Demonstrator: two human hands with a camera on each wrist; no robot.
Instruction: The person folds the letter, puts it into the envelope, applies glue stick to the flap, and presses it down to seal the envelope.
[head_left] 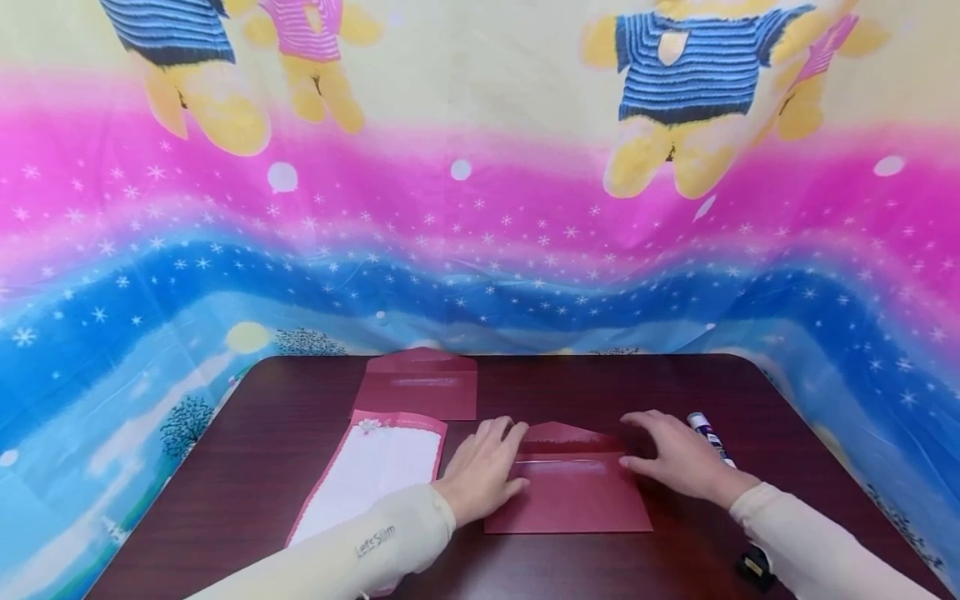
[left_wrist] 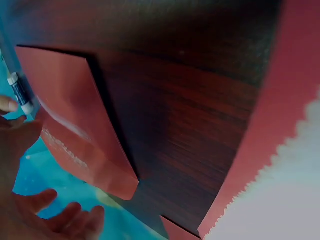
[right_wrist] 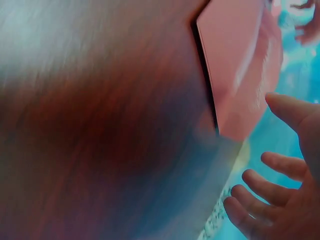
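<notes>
A red envelope point(head_left: 573, 498) lies on the table with its flap point(head_left: 566, 435) unfolded to the far side; a whitish, rough-edged strip of what may be glue runs along the flap. My left hand point(head_left: 483, 468) hovers at the envelope's left edge, fingers spread and holding nothing. On the opposite side my right hand point(right_wrist: 275, 195) has its thumb and fingers apart, also holding nothing. Whether either hand touches the paper I cannot tell. Left of my left hand lies a red-bordered white letter sheet point(head_left: 375, 462) with a flower at its top.
A second red envelope point(head_left: 427, 398), flap unfolded, lies at the table's far edge beyond the letter sheet. A glue stick point(head_left: 705, 429) lies just beyond my right hand. The dark wooden table point(head_left: 247, 450) backs onto a printed cloth point(head_left: 480, 208).
</notes>
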